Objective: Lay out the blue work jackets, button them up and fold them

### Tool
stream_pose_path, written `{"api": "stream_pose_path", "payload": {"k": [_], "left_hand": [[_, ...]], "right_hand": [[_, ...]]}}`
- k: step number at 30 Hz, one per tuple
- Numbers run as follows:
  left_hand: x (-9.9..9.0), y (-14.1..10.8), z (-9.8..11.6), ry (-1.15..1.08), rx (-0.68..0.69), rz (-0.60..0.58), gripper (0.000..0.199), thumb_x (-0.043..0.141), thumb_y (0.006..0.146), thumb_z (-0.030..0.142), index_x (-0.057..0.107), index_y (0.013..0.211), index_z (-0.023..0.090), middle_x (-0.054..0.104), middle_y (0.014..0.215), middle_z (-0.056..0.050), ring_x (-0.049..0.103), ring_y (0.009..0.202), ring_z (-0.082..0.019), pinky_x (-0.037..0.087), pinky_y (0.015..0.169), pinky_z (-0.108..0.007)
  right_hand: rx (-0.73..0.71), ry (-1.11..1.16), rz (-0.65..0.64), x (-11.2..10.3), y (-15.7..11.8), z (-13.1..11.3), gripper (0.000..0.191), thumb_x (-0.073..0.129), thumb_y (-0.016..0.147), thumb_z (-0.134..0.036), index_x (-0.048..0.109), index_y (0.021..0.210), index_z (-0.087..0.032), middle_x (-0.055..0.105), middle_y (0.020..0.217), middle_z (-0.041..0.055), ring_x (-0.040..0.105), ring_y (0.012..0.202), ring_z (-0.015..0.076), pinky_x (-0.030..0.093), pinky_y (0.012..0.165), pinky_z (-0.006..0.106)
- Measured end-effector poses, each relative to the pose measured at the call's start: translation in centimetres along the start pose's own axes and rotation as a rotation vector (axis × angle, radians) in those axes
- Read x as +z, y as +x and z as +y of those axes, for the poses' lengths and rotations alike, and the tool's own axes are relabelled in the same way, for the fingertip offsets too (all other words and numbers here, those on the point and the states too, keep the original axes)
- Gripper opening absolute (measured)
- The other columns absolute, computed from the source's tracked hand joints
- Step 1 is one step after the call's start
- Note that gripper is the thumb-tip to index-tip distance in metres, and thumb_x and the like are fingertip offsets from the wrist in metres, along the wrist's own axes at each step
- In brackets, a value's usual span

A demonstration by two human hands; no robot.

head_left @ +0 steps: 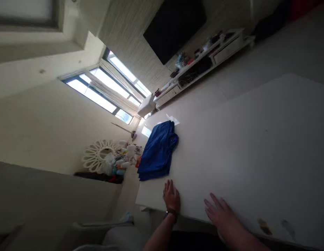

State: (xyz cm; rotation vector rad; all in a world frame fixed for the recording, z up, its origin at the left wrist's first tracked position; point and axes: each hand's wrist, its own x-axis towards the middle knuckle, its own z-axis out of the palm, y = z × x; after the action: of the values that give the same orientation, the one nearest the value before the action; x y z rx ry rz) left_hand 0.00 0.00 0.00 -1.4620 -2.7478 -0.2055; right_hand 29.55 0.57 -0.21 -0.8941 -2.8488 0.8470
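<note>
A stack of folded blue cloth (157, 150), apparently clothing, lies at the left end of the white table (224, 150). A loop like a collar or strap stands out from its right side. My left hand (171, 198), with a dark band on its wrist, rests on the table just in front of the cloth, fingers stretched out, not touching it. Further right, my right hand (221, 213) is near the table's front edge with its fingers apart. Both hands hold nothing.
A dark mark (264, 226) shows on the table at the front right. Beyond the table stand a white TV cabinet (227, 52) and a wall-mounted TV (176, 28). To the left are a white petal-framed mirror (100, 155), assorted items and a chair (122, 235).
</note>
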Motion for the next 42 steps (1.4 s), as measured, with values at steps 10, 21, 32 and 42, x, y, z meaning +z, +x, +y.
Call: {"api": "stream_pose_path", "payload": {"k": [10,21,32,42], "left_hand": [[-0.7,0.0,0.6,-0.065,-0.057,0.003,0.058,0.044,0.093,0.023,0.051,0.151,0.025,0.043,0.161,-0.001,0.029,0.154,-0.022,0.023,0.127,-0.040],[-0.8,-0.1,0.9,-0.087,-0.072,0.019,0.057,0.045,0.093,0.022,0.053,0.150,0.026,0.043,0.161,-0.001,0.030,0.154,-0.022,0.024,0.126,-0.039],[-0.7,-0.2,0.6,-0.076,-0.056,0.004,0.059,0.043,0.093,0.024,0.051,0.151,0.023,0.042,0.162,0.000,0.028,0.154,-0.022,0.024,0.126,-0.039],[-0.7,-0.1,0.7,-0.073,-0.071,0.006,0.057,0.043,0.094,0.025,0.052,0.151,0.025,0.042,0.162,-0.002,0.029,0.154,-0.023,0.023,0.126,-0.042]], "right_hand": [[0.011,0.047,0.023,-1.1,0.1,-0.3,0.073,0.064,0.076,-0.018,0.056,0.148,-0.022,0.031,0.165,0.0105,0.013,0.154,0.0452,0.017,0.121,0.072],[0.017,0.021,0.031,-0.4,0.0,-0.1,0.074,0.065,0.076,-0.020,0.055,0.149,-0.024,0.030,0.166,0.0073,0.012,0.155,0.0443,0.019,0.122,0.071],[0.004,0.033,0.051,0.0,-0.1,0.0,0.075,0.065,0.074,-0.018,0.056,0.148,-0.023,0.032,0.166,0.0091,0.014,0.154,0.0450,0.019,0.121,0.072],[-0.009,0.048,0.058,-0.1,0.0,0.3,0.072,0.066,0.077,-0.022,0.056,0.148,-0.026,0.032,0.166,0.0090,0.015,0.154,0.0448,0.021,0.120,0.072]]}}
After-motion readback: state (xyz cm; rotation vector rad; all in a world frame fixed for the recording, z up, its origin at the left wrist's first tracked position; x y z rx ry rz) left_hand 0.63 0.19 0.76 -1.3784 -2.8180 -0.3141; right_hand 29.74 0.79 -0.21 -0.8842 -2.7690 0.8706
